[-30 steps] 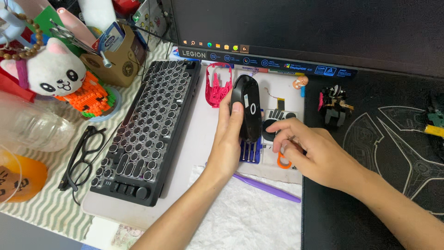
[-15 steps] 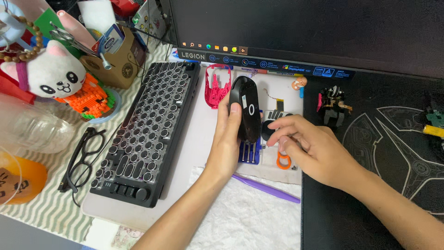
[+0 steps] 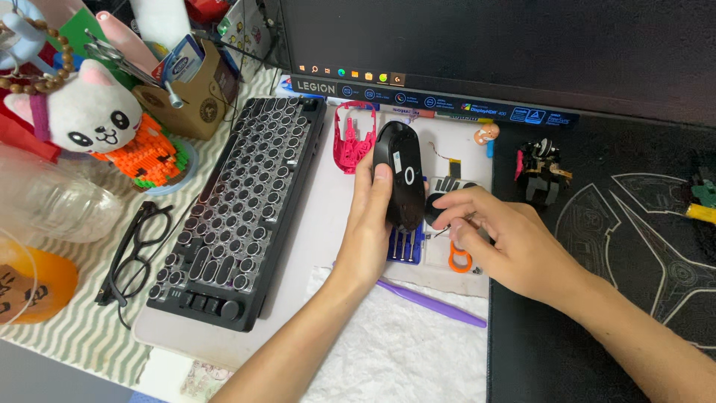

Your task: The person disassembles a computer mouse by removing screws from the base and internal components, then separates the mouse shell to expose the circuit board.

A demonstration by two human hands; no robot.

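My left hand point(image 3: 371, 224) grips a black computer mouse point(image 3: 400, 173), turned underside up, over the white desk mat just below the monitor. The thumb lies across the mouse's left edge. My right hand point(image 3: 507, 242) is beside it on the right, fingertips pinched on a small dark round piece point(image 3: 435, 207) at the mouse's right edge. A blue rack of small screwdriver bits point(image 3: 406, 246) lies under the hands. Next to it are orange scissor handles point(image 3: 459, 260). A pink mouse shell frame point(image 3: 353, 140) lies just left of the mouse.
A black round-key keyboard point(image 3: 240, 205) lies at the left, with black glasses point(image 3: 134, 252) beside it. A purple pry tool point(image 3: 430, 301) rests on white tissue point(image 3: 395, 351). Small dark mouse parts point(image 3: 541, 175) sit on the black desk pad point(image 3: 634, 246). A plush cat point(image 3: 86, 116) and clutter fill the far left.
Both hands stay at the mouse. My right hand's fingers have shifted slightly at the small dark piece by the mouse's right edge.
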